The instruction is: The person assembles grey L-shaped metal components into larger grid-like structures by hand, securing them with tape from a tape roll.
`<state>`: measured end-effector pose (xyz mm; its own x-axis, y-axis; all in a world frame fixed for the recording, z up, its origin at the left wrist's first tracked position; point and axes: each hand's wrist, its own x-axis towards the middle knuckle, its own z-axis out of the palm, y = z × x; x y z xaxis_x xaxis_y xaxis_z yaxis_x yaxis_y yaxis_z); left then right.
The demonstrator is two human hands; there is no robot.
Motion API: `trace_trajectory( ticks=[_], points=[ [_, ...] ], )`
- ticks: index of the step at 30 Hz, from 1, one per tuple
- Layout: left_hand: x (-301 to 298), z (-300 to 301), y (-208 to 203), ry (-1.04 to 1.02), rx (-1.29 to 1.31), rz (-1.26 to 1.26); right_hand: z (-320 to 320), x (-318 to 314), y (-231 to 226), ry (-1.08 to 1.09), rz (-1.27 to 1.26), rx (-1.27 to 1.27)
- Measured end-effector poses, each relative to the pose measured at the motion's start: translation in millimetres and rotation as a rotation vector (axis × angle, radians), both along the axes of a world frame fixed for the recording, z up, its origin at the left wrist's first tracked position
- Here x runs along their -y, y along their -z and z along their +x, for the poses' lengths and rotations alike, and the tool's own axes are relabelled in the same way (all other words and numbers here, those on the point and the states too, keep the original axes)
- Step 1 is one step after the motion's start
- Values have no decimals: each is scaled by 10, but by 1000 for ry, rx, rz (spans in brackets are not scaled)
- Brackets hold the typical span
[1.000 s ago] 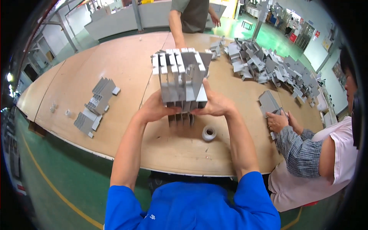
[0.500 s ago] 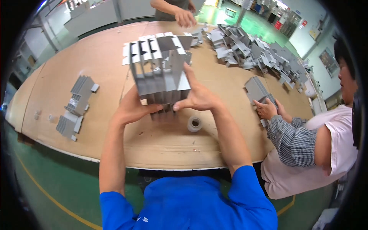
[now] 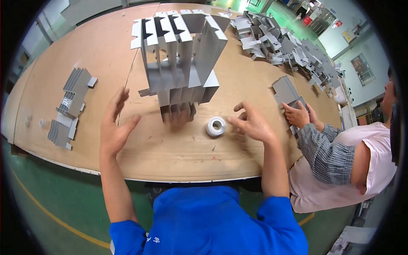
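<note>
A tall stack of grey folded panels (image 3: 172,78) stands upright on the table in front of me, with slots between its layers and white notched tabs along its top. Neither hand touches it. My left hand (image 3: 114,131) hovers to the left of the stack, fingers and thumb apart, nothing in it. To the right of the stack, my right hand (image 3: 255,123) is also bare, its fingers loosely bent and apart. A white roll of tape (image 3: 210,131) lies between the stack's foot and my right hand, close to the fingertips but seemingly apart from them.
Another group of grey panels (image 3: 70,102) lies on the table (image 3: 106,161) at the left. A heap of loose grey folded pieces (image 3: 272,40) covers the back right. At the right, a co-worker's hands (image 3: 299,114) hold a similar grey panel set (image 3: 285,91).
Both hands have let go of the grey panel stack, which now stands on the table. My left hand has drawn off to the left, my right hand to the right and nearer the tape roll.
</note>
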<state>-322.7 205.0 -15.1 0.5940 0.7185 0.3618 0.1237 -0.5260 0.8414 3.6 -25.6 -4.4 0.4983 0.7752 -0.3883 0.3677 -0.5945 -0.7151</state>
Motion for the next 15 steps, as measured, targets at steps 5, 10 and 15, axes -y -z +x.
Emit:
trace_trajectory(
  ticks=[5, 10, 15],
  points=[
    [399, -186, 260, 110, -71, -332, -251, -104, 169, -95, -99, 105],
    [880, 82, 371, 373, -112, -440, -251, 21, 360, -298, 29, 289],
    [1121, 507, 402, 404, -111, -510, -395, 60, 447, -200, 187, -203]
  ],
)
